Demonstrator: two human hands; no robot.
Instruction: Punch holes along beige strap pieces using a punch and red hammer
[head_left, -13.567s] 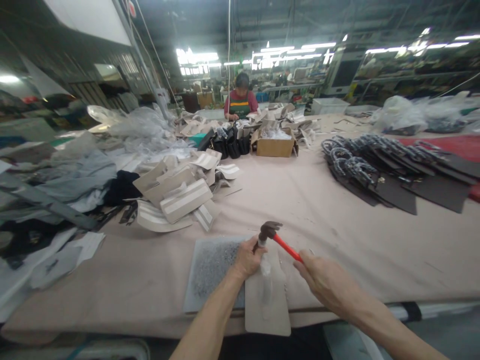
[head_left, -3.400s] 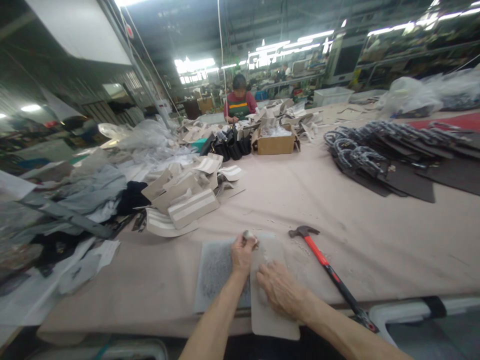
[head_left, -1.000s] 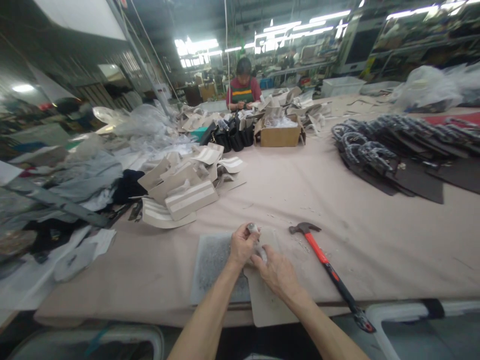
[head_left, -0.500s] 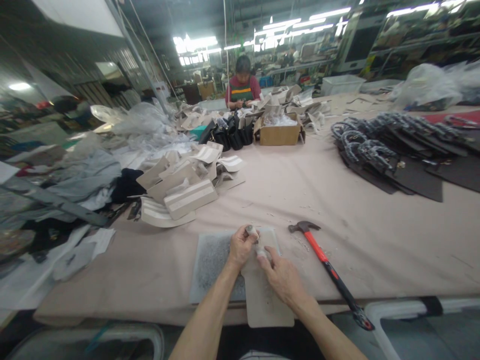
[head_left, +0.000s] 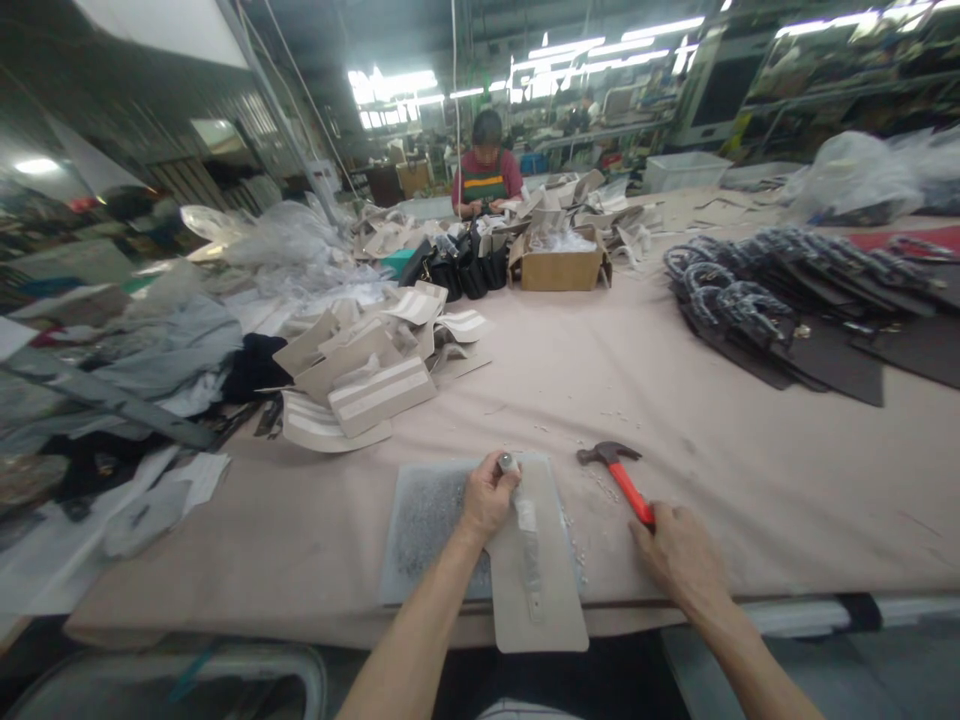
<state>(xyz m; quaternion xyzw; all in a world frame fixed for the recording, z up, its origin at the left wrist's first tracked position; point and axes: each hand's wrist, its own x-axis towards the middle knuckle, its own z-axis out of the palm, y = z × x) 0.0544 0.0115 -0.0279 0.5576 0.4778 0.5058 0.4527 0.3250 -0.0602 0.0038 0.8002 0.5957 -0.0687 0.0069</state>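
Note:
My left hand is closed around a short punch-like tool with a round metal top and a pale wrapped body, held upright. Beneath it lies a beige panel with rounded corners and a strip wrapped in clear film along its middle. Part of the panel rests on a worn grey board, and its near end hangs past the table edge. To the right, my right hand is wrapped round the handle of a claw hammer with a red and black grip, its head lying on the table.
Beige panels are heaped at left. A cardboard box and black bags stand further back, before a seated person. Dark panels with wrapped handles are piled at right. Small white scraps dot the table.
My right hand has left the panel and moved right onto the hammer's handle, uncovering the film-wrapped strip. My left hand keeps the tool at the panel's far end.

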